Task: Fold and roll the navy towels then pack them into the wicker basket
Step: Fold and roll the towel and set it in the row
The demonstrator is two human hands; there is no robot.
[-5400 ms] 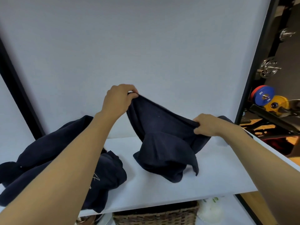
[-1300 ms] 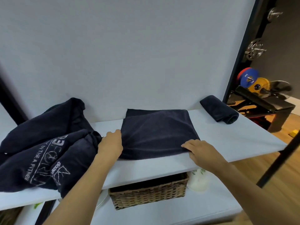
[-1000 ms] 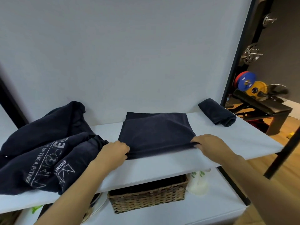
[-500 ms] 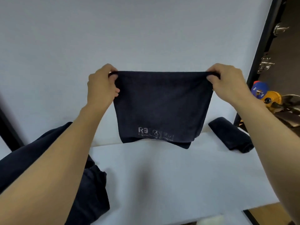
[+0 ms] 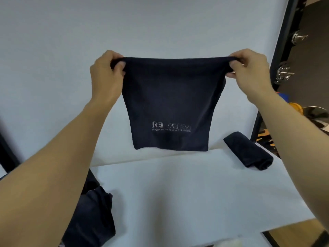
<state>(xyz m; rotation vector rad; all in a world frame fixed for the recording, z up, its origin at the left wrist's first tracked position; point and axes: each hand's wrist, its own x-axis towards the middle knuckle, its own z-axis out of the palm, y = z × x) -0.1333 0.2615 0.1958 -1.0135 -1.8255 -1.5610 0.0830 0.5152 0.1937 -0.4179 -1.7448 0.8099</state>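
A folded navy towel (image 5: pixel 170 97) with a white logo hangs in the air above the white shelf (image 5: pixel 178 193). My left hand (image 5: pixel 106 75) pinches its top left corner and my right hand (image 5: pixel 249 72) pinches its top right corner. Its bottom edge hangs just above the back of the shelf. A rolled navy towel (image 5: pixel 249 153) lies on the shelf at the right. A pile of loose navy towels (image 5: pixel 92 216) sits at the lower left, partly behind my left forearm. The wicker basket is out of sight.
A white wall stands right behind the shelf. A black frame post (image 5: pixel 277 68) runs down the right side, with weight plates (image 5: pixel 292 107) and metal gym gear (image 5: pixel 284 73) beyond it. The shelf's front edge runs along the bottom right.
The towel lay flat on the shelf a second ago; both hands took its near corners and lifted it upright. In the last half second it has hardly moved.
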